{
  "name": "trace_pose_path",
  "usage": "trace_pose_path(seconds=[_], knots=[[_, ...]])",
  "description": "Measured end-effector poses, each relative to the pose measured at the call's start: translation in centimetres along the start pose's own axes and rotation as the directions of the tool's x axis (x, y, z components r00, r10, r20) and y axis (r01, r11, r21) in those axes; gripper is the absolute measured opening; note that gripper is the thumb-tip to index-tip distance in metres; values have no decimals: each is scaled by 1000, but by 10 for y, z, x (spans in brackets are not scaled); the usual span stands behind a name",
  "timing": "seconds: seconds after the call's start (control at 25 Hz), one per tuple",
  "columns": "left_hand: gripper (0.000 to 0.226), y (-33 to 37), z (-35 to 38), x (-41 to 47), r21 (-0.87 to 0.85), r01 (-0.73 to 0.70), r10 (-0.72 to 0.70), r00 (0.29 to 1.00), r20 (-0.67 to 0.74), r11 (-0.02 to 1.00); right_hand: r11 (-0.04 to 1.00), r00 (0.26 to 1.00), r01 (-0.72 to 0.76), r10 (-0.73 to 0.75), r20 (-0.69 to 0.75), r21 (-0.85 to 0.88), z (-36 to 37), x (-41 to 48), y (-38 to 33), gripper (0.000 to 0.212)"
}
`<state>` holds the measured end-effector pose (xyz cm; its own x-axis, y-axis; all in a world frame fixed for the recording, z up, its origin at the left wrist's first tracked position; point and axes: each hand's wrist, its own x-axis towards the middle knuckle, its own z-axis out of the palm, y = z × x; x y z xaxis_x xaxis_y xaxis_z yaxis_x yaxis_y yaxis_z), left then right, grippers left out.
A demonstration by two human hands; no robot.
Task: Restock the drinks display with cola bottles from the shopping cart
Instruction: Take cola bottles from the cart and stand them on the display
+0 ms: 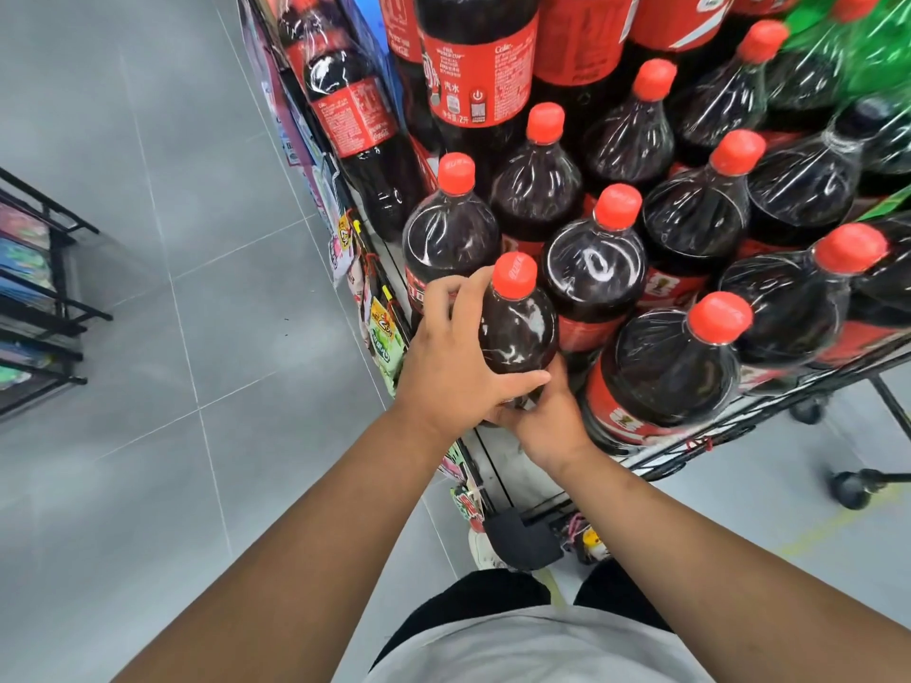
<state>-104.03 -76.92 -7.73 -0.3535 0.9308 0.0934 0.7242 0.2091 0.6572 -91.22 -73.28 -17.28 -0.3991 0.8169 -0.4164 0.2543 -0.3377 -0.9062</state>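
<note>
Red-capped cola bottle (pixel 517 332) sits gripped, my left hand (pixel 451 359) high, right hand (pixel 549 419) low, likely to steady its weight.

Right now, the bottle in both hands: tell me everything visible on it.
The held cola bottle is clear plastic, full of dark cola, with a red screw cap. It is roughly upright at the near corner of the wire rack, close beside neighbouring bottles. The left hand wraps its shoulder, thumb across the front; the right hand holds it lower down. Its label and base are hidden, so whether it rests on the shelf is unclear.
</note>
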Motion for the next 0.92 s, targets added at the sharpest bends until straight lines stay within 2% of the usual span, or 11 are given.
trace_pose_path(seconds=[0.12,0.24,0.4,0.52,0.64,0.76,0.92], knots=[[113,-1,-1,1,26,1,-2,1000,27,1000,999,1000,-28,28,-11,21,1,1,-2,98],[116,0,0,0,36,10,-11,999,36,999,999,1000,-20,20,12,-33,0,3,-7,100],[115,0,-7,-4,-3,33,-33,997,76,999,986,1000,29,-30,2,-162,-6,-9,-21,88],[109,-1,-18,-5,-16,18,-16,993,117,1000,953,997,78,-71,33,-293,-18,-28,-39,90],[100,5,-30,-9,30,19,-23,990,138,999,873,988,148,-108,112,-464,-32,-51,-58,85],[93,14,-42,-14,76,4,-16,988,154,997,735,982,181,-92,167,-654,-43,-70,-73,95],[77,34,-56,-32,136,-10,-9,990,141,991,635,968,243,-114,222,-733,-60,-93,-100,83]])
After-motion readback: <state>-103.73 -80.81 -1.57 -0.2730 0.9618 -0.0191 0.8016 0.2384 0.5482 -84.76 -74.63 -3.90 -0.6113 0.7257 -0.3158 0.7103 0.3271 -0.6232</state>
